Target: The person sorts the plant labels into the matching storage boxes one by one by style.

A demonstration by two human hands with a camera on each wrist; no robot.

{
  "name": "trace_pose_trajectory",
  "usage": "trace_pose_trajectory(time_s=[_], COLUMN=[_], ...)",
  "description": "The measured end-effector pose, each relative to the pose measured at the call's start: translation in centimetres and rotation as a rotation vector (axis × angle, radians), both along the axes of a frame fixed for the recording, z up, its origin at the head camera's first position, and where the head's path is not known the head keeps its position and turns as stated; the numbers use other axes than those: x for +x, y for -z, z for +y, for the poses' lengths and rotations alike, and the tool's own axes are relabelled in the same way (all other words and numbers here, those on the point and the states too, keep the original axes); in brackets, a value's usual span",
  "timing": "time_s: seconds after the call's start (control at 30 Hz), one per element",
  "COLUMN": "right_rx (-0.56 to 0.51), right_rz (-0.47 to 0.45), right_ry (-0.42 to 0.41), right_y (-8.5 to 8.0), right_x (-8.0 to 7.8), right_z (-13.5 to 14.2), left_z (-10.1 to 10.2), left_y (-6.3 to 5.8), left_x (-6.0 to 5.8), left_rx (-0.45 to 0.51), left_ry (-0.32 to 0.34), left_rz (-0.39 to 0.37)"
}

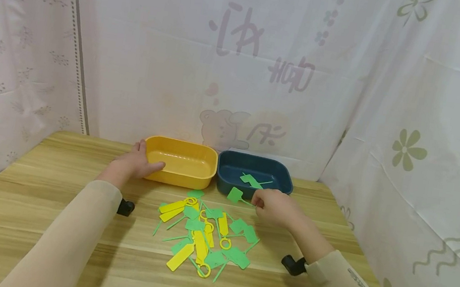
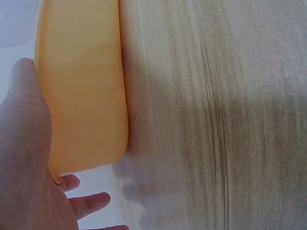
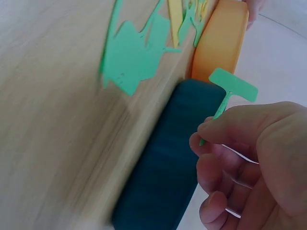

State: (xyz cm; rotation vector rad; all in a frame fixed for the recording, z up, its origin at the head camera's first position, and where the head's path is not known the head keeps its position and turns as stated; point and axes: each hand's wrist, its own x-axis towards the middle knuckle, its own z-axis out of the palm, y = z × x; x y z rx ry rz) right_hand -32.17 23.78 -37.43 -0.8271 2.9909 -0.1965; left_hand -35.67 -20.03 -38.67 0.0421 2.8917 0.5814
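Note:
My right hand (image 1: 276,207) pinches a green T-shaped plant label (image 1: 235,195) by its thin stem, between thumb and forefinger. Its flat head points away from the fingertips, over the dark blue bin (image 3: 158,143) in the right wrist view. Inside that bin lie several green plant labels (image 1: 251,180). At the yellow bin (image 1: 179,180), my left hand (image 1: 133,164) rests against the near left corner, thumb over the rim and the other fingers stretched out along the side. In front of both bins is a loose pile of green plant labels (image 1: 236,256) and yellow ring labels (image 1: 180,257).
The two bins stand side by side at the back of the wooden table (image 1: 136,279). Behind them hangs a patterned white curtain (image 1: 158,52), which also runs along both sides. A black mount sits at each wrist.

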Motion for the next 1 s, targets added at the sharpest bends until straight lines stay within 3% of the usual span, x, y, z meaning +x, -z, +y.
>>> trace_pose_trajectory(time_s=[0.57,1.0], right_rx=[-0.05,-0.154], right_rz=[0.052,0.131], right_ry=[0.028,0.168], right_y=[-2.9,-4.1], right_x=[0.1,-1.1], right_z=[-2.7,-2.2], left_z=[-0.3,-0.2], left_y=[0.4,0.4], left_x=[-0.4,-0.4], left_rx=[-0.006,-0.019], left_ry=[-0.007,0.003], left_rz=[0.012,0.019])
